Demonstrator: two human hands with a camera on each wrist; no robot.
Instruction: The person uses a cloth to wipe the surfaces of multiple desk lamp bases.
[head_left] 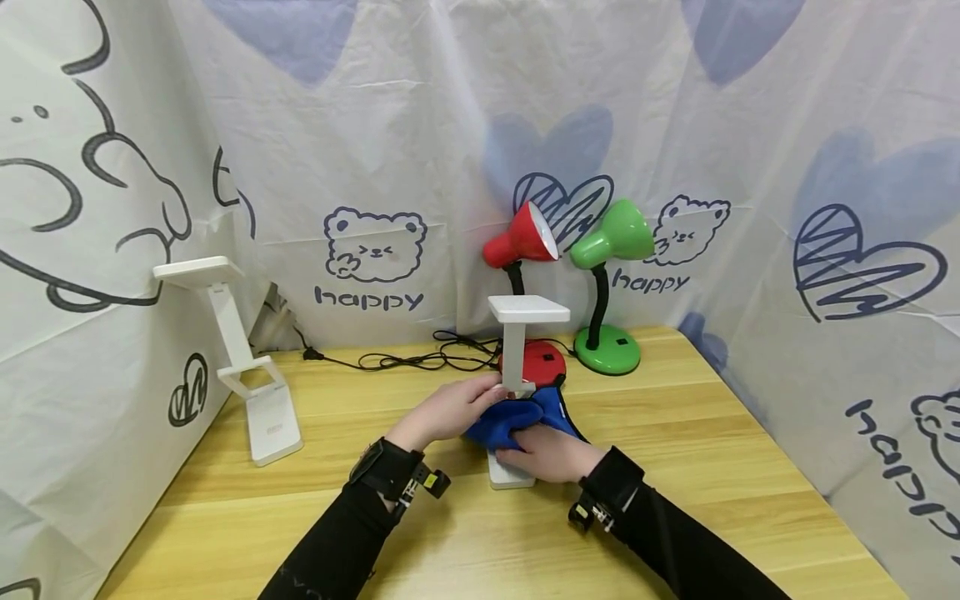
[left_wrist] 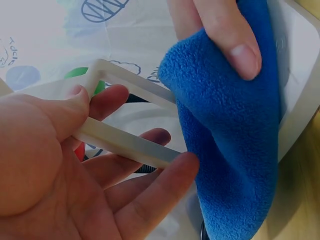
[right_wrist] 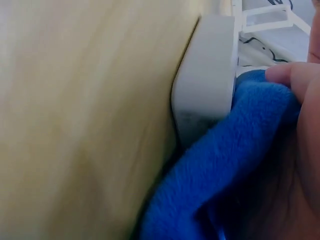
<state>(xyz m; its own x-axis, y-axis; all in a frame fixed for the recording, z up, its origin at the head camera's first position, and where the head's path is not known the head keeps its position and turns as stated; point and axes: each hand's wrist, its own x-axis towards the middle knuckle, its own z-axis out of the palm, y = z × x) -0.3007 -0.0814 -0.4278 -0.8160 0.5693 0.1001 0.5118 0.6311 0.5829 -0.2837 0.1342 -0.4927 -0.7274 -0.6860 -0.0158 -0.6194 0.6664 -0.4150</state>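
Observation:
A white folding desk lamp (head_left: 529,309) stands at the middle of the table, its base (head_left: 511,478) toward me. My left hand (head_left: 448,410) grips the lamp's open rectangular arm frame (left_wrist: 131,144), with thumb and forefinger pinching one corner in the left wrist view. My right hand (head_left: 557,455) holds a fluffy blue cloth (left_wrist: 227,115) bunched over the lamp's base. In the right wrist view, the cloth lies along the side of the base (right_wrist: 207,75), by the tabletop. The cloth hides much of the base.
A second white folding lamp (head_left: 273,421) stands at the left. Behind the middle lamp are a red gooseneck lamp (head_left: 517,243) and a green one (head_left: 617,236). A black cord with a plug (head_left: 312,354) lies along the back edge. Printed curtains (head_left: 375,150) surround the table.

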